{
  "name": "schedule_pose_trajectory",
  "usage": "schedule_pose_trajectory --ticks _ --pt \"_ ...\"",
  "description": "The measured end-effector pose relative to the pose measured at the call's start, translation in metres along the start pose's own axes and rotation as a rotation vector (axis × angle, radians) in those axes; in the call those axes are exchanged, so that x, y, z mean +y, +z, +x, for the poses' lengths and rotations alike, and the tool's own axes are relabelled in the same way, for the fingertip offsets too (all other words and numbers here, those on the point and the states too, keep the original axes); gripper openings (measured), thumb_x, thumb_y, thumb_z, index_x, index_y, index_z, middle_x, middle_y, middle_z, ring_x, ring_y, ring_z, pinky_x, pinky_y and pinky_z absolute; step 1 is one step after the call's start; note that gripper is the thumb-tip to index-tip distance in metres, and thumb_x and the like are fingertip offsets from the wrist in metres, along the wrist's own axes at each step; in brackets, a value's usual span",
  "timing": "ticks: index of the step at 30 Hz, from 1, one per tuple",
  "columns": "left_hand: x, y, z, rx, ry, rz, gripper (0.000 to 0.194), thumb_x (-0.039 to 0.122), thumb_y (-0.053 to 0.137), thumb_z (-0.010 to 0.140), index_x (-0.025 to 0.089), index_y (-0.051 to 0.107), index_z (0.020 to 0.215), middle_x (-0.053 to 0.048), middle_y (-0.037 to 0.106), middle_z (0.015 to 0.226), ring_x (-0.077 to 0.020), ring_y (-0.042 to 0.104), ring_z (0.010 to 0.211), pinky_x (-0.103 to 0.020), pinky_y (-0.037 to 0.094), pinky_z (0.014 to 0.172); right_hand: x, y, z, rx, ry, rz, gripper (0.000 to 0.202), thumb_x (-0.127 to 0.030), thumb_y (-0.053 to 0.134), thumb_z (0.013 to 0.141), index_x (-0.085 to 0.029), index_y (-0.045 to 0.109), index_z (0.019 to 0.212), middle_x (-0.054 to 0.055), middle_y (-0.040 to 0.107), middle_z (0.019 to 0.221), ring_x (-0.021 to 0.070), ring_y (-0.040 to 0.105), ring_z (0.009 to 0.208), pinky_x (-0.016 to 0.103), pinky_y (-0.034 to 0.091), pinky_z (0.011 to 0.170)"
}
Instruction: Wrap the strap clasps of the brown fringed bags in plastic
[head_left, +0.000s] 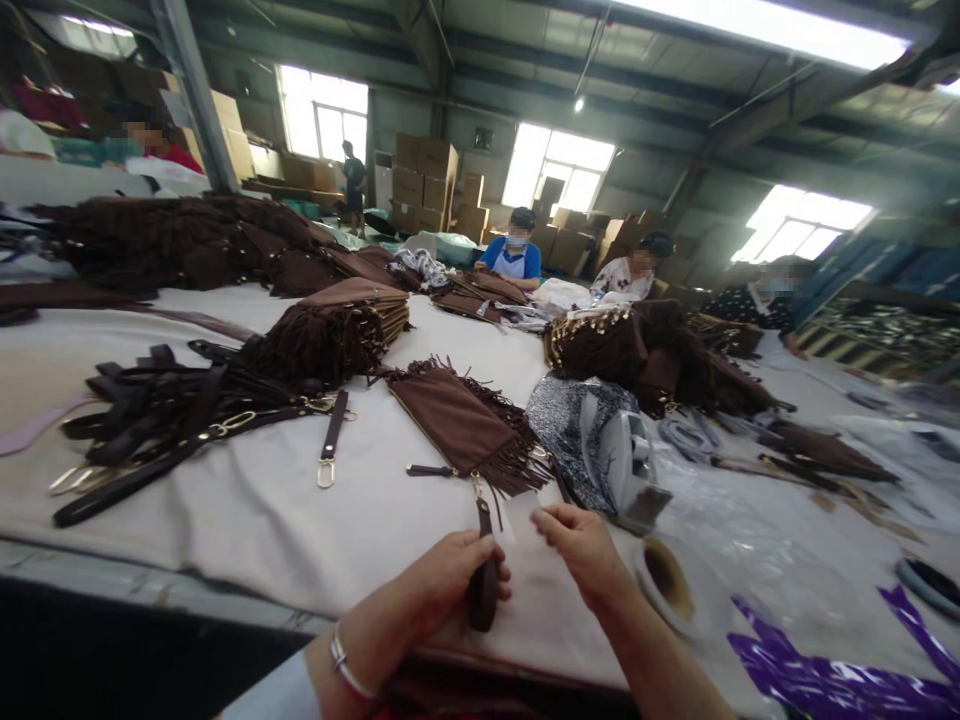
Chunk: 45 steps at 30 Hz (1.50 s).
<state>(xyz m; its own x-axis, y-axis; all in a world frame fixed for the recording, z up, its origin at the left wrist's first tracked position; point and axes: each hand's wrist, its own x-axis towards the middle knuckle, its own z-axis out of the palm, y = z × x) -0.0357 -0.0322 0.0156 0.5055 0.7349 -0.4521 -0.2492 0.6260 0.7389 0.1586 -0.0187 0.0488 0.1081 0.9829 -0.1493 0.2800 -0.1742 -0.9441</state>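
Observation:
My left hand (pixel 457 575) is closed around a dark brown wrist strap (pixel 484 605) close to the table's front edge. A gold clasp (pixel 478 487) joins that strap to a brown fringed pouch (pixel 454 415), which lies flat with its zipper along the left side. To the right, my right hand (pixel 581 548) pinches a thin whitish translucent strip (pixel 523 515) beside the strap. Whether the strip touches the strap, I cannot tell. One loose short strap (pixel 334 435) with a gold clasp lies left of the pouch.
Many dark straps (pixel 172 410) are heaped at the left. Fringed pouches (pixel 337 330) are stacked behind them, with another pile (pixel 637 345) at the right. A tape dispenser (pixel 634 460), a tape roll (pixel 671 580) and purple plastic (pixel 832 670) lie on my right. Co-workers (pixel 514 255) sit across the table.

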Motion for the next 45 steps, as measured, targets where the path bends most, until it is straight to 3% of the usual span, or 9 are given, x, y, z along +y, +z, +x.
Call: schedule_pose_trajectory --ticks 3,6,12,17,24,31,38,42,45 --pt "0.008 -0.011 -0.015 -0.076 -0.052 0.016 0.04 0.047 0.074 0.07 0.011 0.067 0.086 -0.007 0.065 0.074 -0.0136 0.058 0.064 -0.025 0.042 0.06 0.01 -0.008 -0.016 -0.01 0.053 0.042 0.031 -0.044 0.072 0.068 -0.014 0.065 0.062 -0.003 0.051 0.056 0.0119 0.042 0.058 0.025 0.033 0.057" --pt "0.024 -0.017 -0.016 -0.083 0.006 0.047 0.038 0.038 0.08 0.067 0.014 0.071 0.094 -0.002 0.064 0.075 -0.0086 0.052 0.06 -0.021 0.039 0.057 0.02 -0.009 -0.034 -0.027 0.116 0.103 0.031 -0.044 0.074 0.067 -0.015 0.065 0.063 -0.003 0.05 0.056 0.0117 0.041 0.057 0.025 0.033 0.055" --pt "0.047 -0.002 0.0 0.07 0.224 -0.045 0.03 0.029 0.084 0.063 0.014 0.071 0.086 -0.007 0.068 0.086 -0.0149 0.061 0.077 -0.024 0.045 0.068 0.025 -0.002 -0.055 -0.038 0.118 0.124 0.033 -0.047 0.073 0.069 -0.015 0.067 0.066 -0.003 0.049 0.056 0.0115 0.039 0.056 0.024 0.032 0.053" --pt "0.041 0.012 0.0 0.156 0.244 -0.011 0.027 0.029 0.08 0.066 0.015 0.071 0.087 -0.006 0.069 0.086 -0.0147 0.061 0.075 -0.025 0.046 0.067 0.027 0.0 -0.058 -0.046 0.079 0.066 0.033 -0.048 0.071 0.073 -0.016 0.066 0.067 -0.002 0.049 0.057 0.0123 0.039 0.058 0.024 0.032 0.054" --pt "0.029 0.008 0.001 0.201 0.242 0.104 0.026 0.033 0.075 0.07 0.015 0.07 0.087 -0.008 0.071 0.088 -0.0177 0.063 0.079 -0.029 0.047 0.07 0.032 0.004 -0.057 -0.042 -0.016 -0.004 0.035 -0.051 0.067 0.077 -0.016 0.068 0.072 0.0 0.054 0.064 0.0149 0.045 0.064 0.025 0.036 0.059" --pt "0.026 0.001 -0.007 -0.059 -0.04 -0.064 0.037 0.032 0.082 0.063 0.013 0.065 0.091 -0.011 0.071 0.09 -0.02 0.067 0.079 -0.036 0.05 0.076 0.036 0.005 -0.06 -0.022 0.036 -0.047 0.041 -0.056 0.061 0.081 -0.016 0.069 0.072 -0.002 0.047 0.057 0.0136 0.041 0.058 0.024 0.033 0.053" --pt "0.012 0.006 -0.001 0.044 0.073 0.031 0.033 0.029 0.081 0.059 0.014 0.063 0.082 -0.004 0.068 0.077 -0.0172 0.063 0.069 -0.034 0.05 0.071 0.026 0.009 -0.053 -0.096 -0.052 -0.098 0.042 -0.056 0.056 0.084 -0.016 0.07 0.084 0.001 0.057 0.065 0.0159 0.048 0.062 0.026 0.038 0.058" --pt "0.017 0.003 -0.004 0.023 0.076 0.028 0.031 0.027 0.081 0.06 0.013 0.065 0.082 -0.005 0.069 0.08 -0.0176 0.063 0.073 -0.032 0.048 0.072 0.019 0.011 -0.05 -0.084 -0.073 -0.148 0.038 -0.051 0.061 0.081 -0.017 0.066 0.067 0.0 0.054 0.06 0.0159 0.047 0.061 0.026 0.037 0.058" --pt "0.027 -0.001 -0.006 0.083 0.088 -0.01 0.032 0.029 0.082 0.062 0.015 0.066 0.085 -0.005 0.069 0.083 -0.0147 0.061 0.074 -0.025 0.042 0.066 0.017 0.011 -0.052 -0.047 -0.057 -0.157 0.035 -0.049 0.064 0.078 -0.017 0.065 0.064 0.0 0.053 0.058 0.0155 0.046 0.06 0.026 0.036 0.058"
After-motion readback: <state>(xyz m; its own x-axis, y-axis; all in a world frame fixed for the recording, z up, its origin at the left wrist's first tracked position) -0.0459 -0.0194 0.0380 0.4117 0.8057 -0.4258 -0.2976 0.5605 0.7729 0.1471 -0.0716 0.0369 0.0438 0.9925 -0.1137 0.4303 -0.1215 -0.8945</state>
